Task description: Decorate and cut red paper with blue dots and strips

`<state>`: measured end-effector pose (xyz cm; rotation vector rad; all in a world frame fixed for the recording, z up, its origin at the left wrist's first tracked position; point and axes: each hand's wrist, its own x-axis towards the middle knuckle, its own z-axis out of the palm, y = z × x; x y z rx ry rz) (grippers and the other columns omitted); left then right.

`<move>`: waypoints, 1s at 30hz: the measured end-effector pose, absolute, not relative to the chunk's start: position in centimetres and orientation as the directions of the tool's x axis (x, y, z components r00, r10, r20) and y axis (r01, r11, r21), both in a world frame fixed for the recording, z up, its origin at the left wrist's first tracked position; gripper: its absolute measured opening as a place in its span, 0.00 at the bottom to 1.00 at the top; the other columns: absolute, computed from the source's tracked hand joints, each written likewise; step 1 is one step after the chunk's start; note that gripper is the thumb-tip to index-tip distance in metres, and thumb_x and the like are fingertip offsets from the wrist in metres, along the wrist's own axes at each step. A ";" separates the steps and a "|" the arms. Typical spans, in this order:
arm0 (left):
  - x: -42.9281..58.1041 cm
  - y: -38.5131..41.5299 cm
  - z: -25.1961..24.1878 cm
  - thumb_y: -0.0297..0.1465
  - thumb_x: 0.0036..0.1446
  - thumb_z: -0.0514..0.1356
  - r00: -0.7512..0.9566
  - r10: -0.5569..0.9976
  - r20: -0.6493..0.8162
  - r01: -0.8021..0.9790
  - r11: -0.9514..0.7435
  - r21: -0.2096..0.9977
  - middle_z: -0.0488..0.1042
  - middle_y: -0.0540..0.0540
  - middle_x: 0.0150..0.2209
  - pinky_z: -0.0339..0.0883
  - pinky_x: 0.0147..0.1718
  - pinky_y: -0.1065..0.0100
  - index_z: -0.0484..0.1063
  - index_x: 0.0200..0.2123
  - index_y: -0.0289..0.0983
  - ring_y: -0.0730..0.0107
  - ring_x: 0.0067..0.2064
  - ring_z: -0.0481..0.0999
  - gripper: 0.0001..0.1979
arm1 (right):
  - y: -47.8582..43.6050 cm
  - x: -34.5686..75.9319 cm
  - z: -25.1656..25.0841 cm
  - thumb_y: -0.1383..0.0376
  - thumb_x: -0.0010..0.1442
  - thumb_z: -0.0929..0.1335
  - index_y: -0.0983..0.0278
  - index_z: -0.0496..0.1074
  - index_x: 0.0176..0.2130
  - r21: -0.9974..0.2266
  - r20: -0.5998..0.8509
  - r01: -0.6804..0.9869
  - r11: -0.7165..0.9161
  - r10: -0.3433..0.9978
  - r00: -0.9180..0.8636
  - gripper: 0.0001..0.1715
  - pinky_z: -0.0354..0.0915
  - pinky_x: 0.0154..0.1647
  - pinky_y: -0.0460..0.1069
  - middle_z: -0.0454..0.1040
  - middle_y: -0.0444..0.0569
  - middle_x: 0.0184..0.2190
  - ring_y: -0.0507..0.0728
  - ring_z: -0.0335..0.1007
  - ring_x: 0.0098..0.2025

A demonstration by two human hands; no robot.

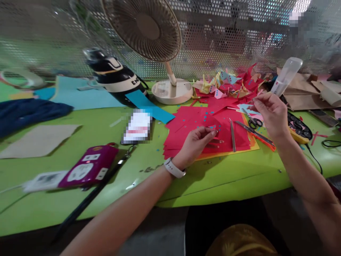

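Note:
My left hand (197, 144), with a white watch on its wrist, is closed in a pinch over a stack of red paper sheets (177, 133). What lies between its fingertips is too small to name. To the right, my right hand (271, 113) is raised above the table, thumb and fingertips pressed together on something I cannot make out. Metal tweezers (232, 136) rest on the red sheets. Small dark-handled scissors (254, 123) and an orange-handled tool (262, 138) lie between the hands. Tiny blue paper bits (209, 115) dot the red paper.
A cream fan (172, 90) and a black bottle (119, 83) stand at the back. Cut paper scraps (226, 81) pile up behind the sheets. On the left are a blue strip (150, 106), a purple power adapter (89, 165) and a black lanyard (98, 188).

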<state>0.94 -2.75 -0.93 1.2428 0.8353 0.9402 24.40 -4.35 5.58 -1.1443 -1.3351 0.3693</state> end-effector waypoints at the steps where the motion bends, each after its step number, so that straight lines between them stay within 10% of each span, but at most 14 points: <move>1: 0.9 -2.6 -1.0 0.45 0.45 0.71 0.389 0.921 -0.032 -0.152 0.099 0.983 0.76 0.50 0.28 0.76 0.29 0.69 0.74 0.32 0.35 0.70 0.30 0.79 0.20 | -4.6 24.7 6.0 0.55 0.57 0.72 0.60 0.71 0.35 -0.823 0.534 0.366 0.436 0.813 0.231 0.12 0.73 0.37 0.52 0.73 0.43 0.30 0.52 0.74 0.31; 7: 0.9 -2.0 -0.7 0.38 0.42 0.74 0.338 0.937 -0.085 -0.256 0.179 0.950 0.79 0.49 0.30 0.76 0.29 0.70 0.71 0.33 0.35 0.65 0.31 0.83 0.21 | -7.6 29.0 7.3 0.56 0.59 0.70 0.61 0.76 0.37 -0.765 0.289 0.586 0.267 0.956 -0.058 0.12 0.73 0.37 0.54 0.78 0.48 0.31 0.56 0.75 0.33; 11: 1.0 -1.8 -0.4 0.34 0.43 0.73 0.280 0.955 -0.101 -0.290 0.184 0.939 0.80 0.48 0.31 0.75 0.29 0.71 0.71 0.34 0.34 0.66 0.32 0.83 0.18 | -10.9 33.7 5.5 0.66 0.62 0.64 0.61 0.74 0.51 -0.197 0.146 0.979 0.048 0.989 -0.019 0.19 0.68 0.49 0.60 0.76 0.56 0.51 0.65 0.74 0.50; 15: 1.0 -1.4 -0.4 0.31 0.46 0.72 0.251 0.963 -0.097 -0.285 0.169 0.944 0.79 0.49 0.30 0.75 0.28 0.71 0.70 0.34 0.35 0.68 0.30 0.82 0.15 | -13.1 36.7 3.0 0.73 0.58 0.62 0.66 0.65 0.61 0.161 0.024 0.973 -0.164 0.986 0.163 0.32 0.65 0.51 0.61 0.65 0.65 0.62 0.71 0.69 0.57; 30: 0.6 0.1 -1.3 0.29 0.49 0.70 0.230 0.973 -0.025 -0.308 0.097 0.946 0.80 0.47 0.31 0.76 0.34 0.69 0.71 0.35 0.34 0.67 0.34 0.83 0.12 | -12.8 37.7 2.2 0.64 0.61 0.62 0.77 0.57 0.63 0.100 0.166 0.987 -0.124 0.980 0.106 0.35 0.59 0.51 0.59 0.68 0.76 0.52 0.72 0.64 0.54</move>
